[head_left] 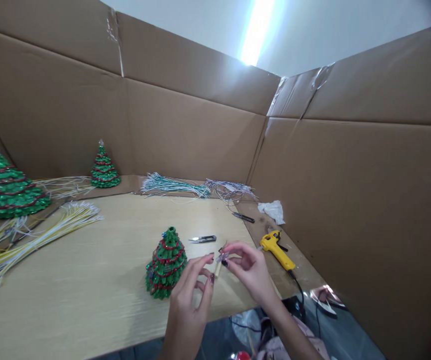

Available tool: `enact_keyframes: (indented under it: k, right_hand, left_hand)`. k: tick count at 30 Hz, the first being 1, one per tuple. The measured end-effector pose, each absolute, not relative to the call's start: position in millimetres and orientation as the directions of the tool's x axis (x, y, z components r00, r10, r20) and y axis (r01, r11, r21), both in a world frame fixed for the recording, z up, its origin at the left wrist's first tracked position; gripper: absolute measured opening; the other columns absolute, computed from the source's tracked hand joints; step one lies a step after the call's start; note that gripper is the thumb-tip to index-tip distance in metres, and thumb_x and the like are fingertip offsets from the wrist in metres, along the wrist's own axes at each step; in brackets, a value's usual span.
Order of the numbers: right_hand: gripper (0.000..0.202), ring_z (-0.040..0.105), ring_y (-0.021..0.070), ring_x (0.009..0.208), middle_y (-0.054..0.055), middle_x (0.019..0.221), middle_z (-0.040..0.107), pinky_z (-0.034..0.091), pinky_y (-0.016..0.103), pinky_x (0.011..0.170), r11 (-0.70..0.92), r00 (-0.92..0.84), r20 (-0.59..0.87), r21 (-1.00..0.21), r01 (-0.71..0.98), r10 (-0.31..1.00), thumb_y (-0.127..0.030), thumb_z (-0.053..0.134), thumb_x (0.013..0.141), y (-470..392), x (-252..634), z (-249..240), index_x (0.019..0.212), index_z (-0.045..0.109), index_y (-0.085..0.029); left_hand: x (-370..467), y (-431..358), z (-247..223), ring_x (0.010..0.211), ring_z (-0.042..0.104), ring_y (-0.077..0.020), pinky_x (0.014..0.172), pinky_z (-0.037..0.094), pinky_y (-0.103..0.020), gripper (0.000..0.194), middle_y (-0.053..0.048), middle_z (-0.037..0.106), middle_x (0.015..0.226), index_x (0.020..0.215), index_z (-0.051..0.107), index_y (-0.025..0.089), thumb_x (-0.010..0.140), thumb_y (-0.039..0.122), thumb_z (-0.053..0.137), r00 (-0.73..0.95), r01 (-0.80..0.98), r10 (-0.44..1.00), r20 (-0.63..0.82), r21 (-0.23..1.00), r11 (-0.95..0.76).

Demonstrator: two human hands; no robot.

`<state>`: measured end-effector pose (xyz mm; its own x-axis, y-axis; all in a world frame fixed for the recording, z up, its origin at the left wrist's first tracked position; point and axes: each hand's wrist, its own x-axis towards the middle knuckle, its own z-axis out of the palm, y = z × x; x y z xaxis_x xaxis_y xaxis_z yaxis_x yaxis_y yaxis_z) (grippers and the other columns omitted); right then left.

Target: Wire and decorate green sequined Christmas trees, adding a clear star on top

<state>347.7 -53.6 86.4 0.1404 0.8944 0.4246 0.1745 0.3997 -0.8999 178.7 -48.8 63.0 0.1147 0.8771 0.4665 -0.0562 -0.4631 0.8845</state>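
Note:
My right hand [251, 272] pinches a small clear plastic piece [223, 256] between thumb and fingertips, just above the table's front part. Its exact shape is too small to make out. A short pale stick [218, 270] shows just below that piece; whether it is joined to it, I cannot tell. To the left, my left hand [191, 295] has thumb and fingers curved and apart, close to the stick. Beside it stands a green Christmas tree [166, 265] with red garlands and a bare, holed top. Thread snips [203, 239] lie behind my hands.
A yellow glue gun [277, 250] lies at the right, near crumpled white tissue [272, 211] and another pair of snips [243, 217]. Wire bundles [174, 185] lie at the back, yellow-white wires [50, 232] at left. Two trees with clear toppers [9, 187] stand by cardboard walls [193, 110].

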Motion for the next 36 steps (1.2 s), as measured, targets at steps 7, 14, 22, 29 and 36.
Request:
enact_keyframes:
  k: [7, 14, 22, 29, 36]
  right_hand:
    - [0.023, 0.070, 0.0227, 0.094, 0.006, 0.098, 0.074, 0.058, 0.034, 0.081, 0.454, 0.123, 0.521, -0.819, 0.351, 0.845, -0.017, 0.067, 0.088, -71, 340, 71, 0.103, 0.078, -0.030]
    - [0.028, 0.074, 0.0230, 0.095, 0.007, 0.107, 0.077, 0.060, 0.035, 0.083, 0.393, 0.194, 0.490, -0.835, 0.385, 0.850, -0.016, 0.061, 0.090, -74, 334, 51, 0.112, 0.075, -0.028]
    - [0.024, 0.073, 0.0233, 0.097, 0.009, 0.111, 0.074, 0.059, 0.036, 0.084, 0.316, 0.234, 0.456, -0.830, 0.460, 0.859, -0.025, 0.051, 0.098, -66, 345, 49, 0.114, 0.068, -0.025]
    - [0.029, 0.062, 0.0241, 0.083, 0.005, 0.090, 0.065, 0.048, 0.034, 0.074, 0.200, 0.122, 0.401, -0.672, 0.713, 0.908, -0.015, 0.059, 0.088, -60, 349, 33, 0.113, 0.071, -0.025]
    - [0.010, 0.057, 0.0255, 0.093, 0.006, 0.093, 0.061, 0.044, 0.037, 0.084, 0.104, 0.107, 0.334, -0.556, 0.824, 0.937, -0.016, 0.055, 0.094, -64, 350, 25, 0.094, 0.065, -0.019]
  left_hand:
    - [192, -44, 50, 0.082, 0.071, -0.0223, 0.066, 0.060, -0.027, 0.015, -0.007, 0.074, 0.094, 0.095, 0.078, 0.027, 0.089, 0.024, 0.064, 0.142, -0.040, 0.886, 0.441, 0.897, -0.440]
    - [195, -38, 34, 0.082, 0.074, -0.0222, 0.069, 0.061, -0.029, 0.012, -0.005, 0.076, 0.092, 0.092, 0.074, 0.026, 0.089, 0.026, 0.063, 0.139, -0.004, 0.912, 0.387, 0.921, -0.390]
    - [193, -40, 36, 0.080, 0.073, -0.0212, 0.069, 0.062, -0.029, 0.027, -0.008, 0.076, 0.099, 0.116, 0.072, 0.027, 0.091, 0.027, 0.061, 0.232, 0.010, 0.898, 0.374, 0.922, -0.387]
    - [194, -38, 34, 0.082, 0.074, -0.0187, 0.069, 0.061, -0.024, 0.018, -0.005, 0.076, 0.095, 0.103, 0.072, 0.024, 0.089, 0.025, 0.061, 0.229, -0.018, 0.907, 0.354, 0.933, -0.360]
    - [190, -32, 29, 0.077, 0.074, -0.0167, 0.066, 0.060, -0.021, 0.012, -0.003, 0.076, 0.087, 0.096, 0.068, 0.022, 0.085, 0.027, 0.064, 0.195, -0.002, 0.931, 0.309, 0.949, -0.315]
